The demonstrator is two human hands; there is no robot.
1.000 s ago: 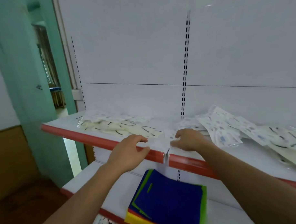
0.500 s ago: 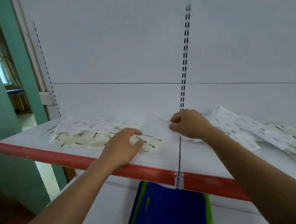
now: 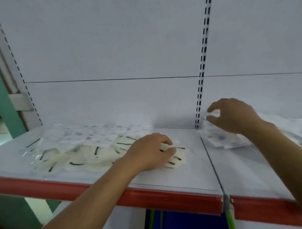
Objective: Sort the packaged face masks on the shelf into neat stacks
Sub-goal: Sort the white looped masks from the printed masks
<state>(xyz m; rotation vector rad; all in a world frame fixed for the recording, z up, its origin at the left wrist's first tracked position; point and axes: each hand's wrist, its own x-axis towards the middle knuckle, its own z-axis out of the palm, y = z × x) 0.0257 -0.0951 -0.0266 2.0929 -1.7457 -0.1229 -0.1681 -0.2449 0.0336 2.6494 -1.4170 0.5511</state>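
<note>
Nearest me, under the shelf (image 3: 191,173) and its red edge strip (image 3: 167,201), a blue stack (image 3: 181,221) sits on the lower level, out of the way.

On the shelf, my left hand (image 3: 148,152) lies on the right end of the cream mask packets (image 3: 83,159). Its fingers are curled over that end, with the thumb closing under them, so I read it as gripping the top packet there. This spread runs lengthwise along the shelf, left to right, and away from the hand it fans out unevenly.

A seam (image 3: 210,160) between the two shelf boards lies just right of that hand, with bare board on both sides of it.

Across the seam and further back, my right hand (image 3: 236,116) pinches the top corner of a printed packet (image 3: 221,139) between thumb and forefinger. The packet's lower part rests on the loose pile below it. More of that pile trails off right, partly hidden by my forearm.

The printed row (image 3: 89,135) it belongs with, as I judge, lies behind the cream packets, up and left of the pinch. So the carry goes leftward over the seam. The right hand is the nearer one, but my left hand and wrist sit close to that path.

Furthest back are the slotted upright (image 3: 202,64) and the white back panel (image 3: 110,47).
</note>
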